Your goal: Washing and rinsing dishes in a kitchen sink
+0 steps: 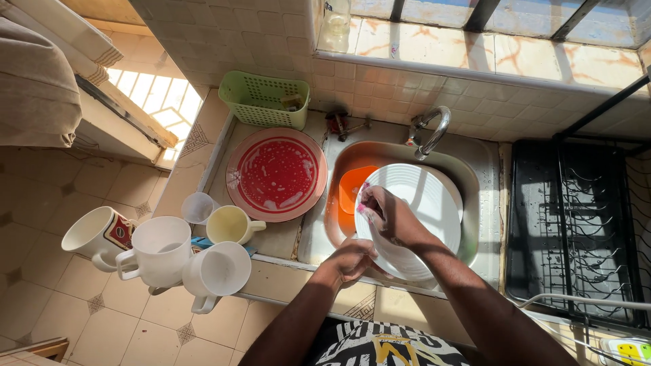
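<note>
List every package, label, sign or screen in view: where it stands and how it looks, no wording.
Printed panel on a white mug, far left of the mug cluster: dark red and black patch.
Clear bottle on the window sill above the sink: small dark mark near its top, too small to make out.
No signs or screens show.

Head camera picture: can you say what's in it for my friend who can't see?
Two hands wash a white plate over a sink: left hand holds its edge, right hand scrubs it. A soapy red plate and mugs sit left.

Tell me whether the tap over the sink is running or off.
Off, as far as shows: no stream falls from the tap onto the white plate that both hands hold over the sink.
</note>
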